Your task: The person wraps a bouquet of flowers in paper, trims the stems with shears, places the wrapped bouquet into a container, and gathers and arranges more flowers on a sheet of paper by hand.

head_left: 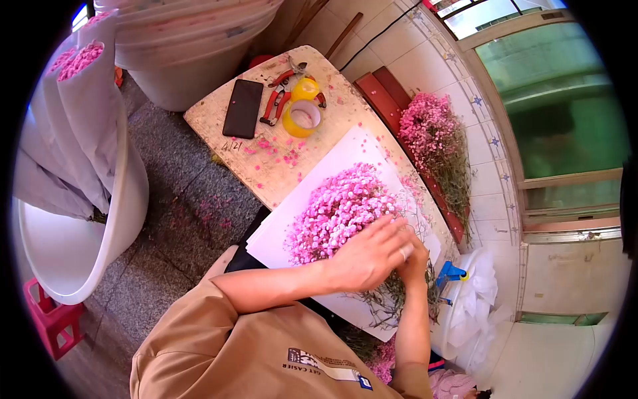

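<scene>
A bunch of pink baby's breath [342, 206] lies on white paper sheets [276, 233], its heads toward the upper left and its thin green stems toward the lower right. My left hand [375, 256], wearing a ring, reaches across from the left and is closed over the bunch just below the flower heads. Against its fingertips sits my right hand [413, 261], closed around the same bunch at the stems. The left hand partly hides the right fingers and the gathered stems.
On the worn table [206, 110] are a black phone [243, 108], red-handled pruning shears [276, 103], yellow tape rolls [302, 118] and fallen petals. Another pink bunch [432, 133] lies along the wall. A white tub [129, 206] holds wrapped bunches [80, 126]. A blue tape dispenser [452, 273] is at right.
</scene>
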Motion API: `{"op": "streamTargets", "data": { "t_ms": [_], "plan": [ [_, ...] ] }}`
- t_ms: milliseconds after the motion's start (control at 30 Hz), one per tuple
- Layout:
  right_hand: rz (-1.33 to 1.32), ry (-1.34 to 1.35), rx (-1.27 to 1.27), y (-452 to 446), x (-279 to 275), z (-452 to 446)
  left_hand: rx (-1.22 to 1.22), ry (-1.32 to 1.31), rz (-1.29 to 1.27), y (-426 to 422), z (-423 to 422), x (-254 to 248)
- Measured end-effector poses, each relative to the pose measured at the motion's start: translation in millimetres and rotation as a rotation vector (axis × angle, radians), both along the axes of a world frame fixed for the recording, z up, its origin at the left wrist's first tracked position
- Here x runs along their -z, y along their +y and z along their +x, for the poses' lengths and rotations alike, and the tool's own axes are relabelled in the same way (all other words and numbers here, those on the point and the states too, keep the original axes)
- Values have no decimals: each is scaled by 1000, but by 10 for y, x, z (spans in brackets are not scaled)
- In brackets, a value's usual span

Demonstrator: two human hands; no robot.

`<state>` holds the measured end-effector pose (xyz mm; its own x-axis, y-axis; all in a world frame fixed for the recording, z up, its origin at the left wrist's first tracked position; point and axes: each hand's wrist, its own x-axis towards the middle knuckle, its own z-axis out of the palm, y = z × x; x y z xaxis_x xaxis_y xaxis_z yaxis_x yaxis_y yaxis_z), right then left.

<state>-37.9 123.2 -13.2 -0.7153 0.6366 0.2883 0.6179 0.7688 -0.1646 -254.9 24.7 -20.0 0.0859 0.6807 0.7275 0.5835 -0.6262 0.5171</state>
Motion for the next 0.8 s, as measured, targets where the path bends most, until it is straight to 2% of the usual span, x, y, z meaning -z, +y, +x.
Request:
{"op": "streamTargets", "data": {
  "t_ms": [33, 100, 200, 267, 367, 500, 567, 633, 667, 733, 800],
  "plan": [
    [-6, -31, -24, 29, 42, 86, 3, 3, 3, 76, 17, 94],
    [9, -53, -13, 6, -13, -20, -176, 69, -161, 229, 69, 292],
    [-36, -89, -13, 17, -55, -109, -204, 126, -235, 232, 90, 501],
    [-192, -13, 54, -46, -168, -192, -221, 138, -247, 204, 56, 509],
    [-228, 21, 101, -244, -341, -225, -198, 25, -236, 199, 3, 485],
    [-173, -191, -9, -398, -75, -263, 46, -400, -157, 255, -220, 345],
    [-147, -168, -4, -403, -8, -227, -69, -421, -95, 196, -432, 364],
    [-118, -136, -1, -393, 12, -201, -270, -529, -153, 151, -647, 449],
    [-85, -122, -16, -396, 24, -210, -265, -518, -159, 157, -761, 539],
    [-71, -106, -22, -400, 69, -202, -346, -517, -443, 214, -924, 721],
    [-50, -99, -38, -390, 81, -221, -302, -533, -530, 233, -945, 678]
  ]
}}
